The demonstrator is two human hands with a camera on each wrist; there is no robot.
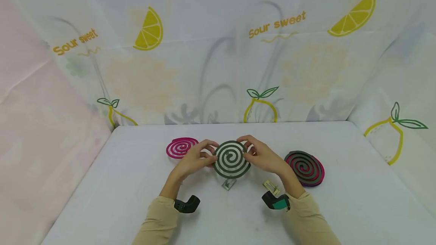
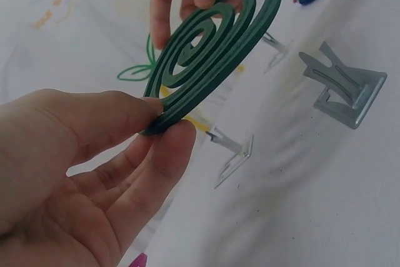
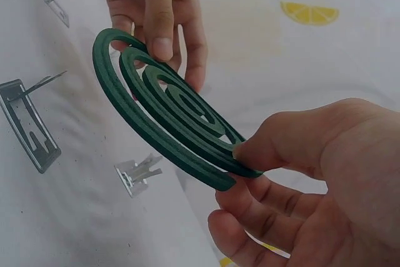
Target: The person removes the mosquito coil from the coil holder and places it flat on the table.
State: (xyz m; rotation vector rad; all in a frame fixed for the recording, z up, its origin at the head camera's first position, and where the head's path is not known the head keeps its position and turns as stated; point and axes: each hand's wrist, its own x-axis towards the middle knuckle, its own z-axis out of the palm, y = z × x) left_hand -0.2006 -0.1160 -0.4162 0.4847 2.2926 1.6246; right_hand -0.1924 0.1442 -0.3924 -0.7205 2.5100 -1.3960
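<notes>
The green coil [image 1: 231, 157] is pinched at opposite edges by the fingers of the left hand [image 1: 197, 158] and the right hand [image 1: 263, 157], and is held off the table [image 1: 218, 222] between them. No long axis is given by its round shape; neither hand is nearer. Below the fingers, toward the person and between the hands, a metal stand [image 1: 229, 184] is seen
</notes>
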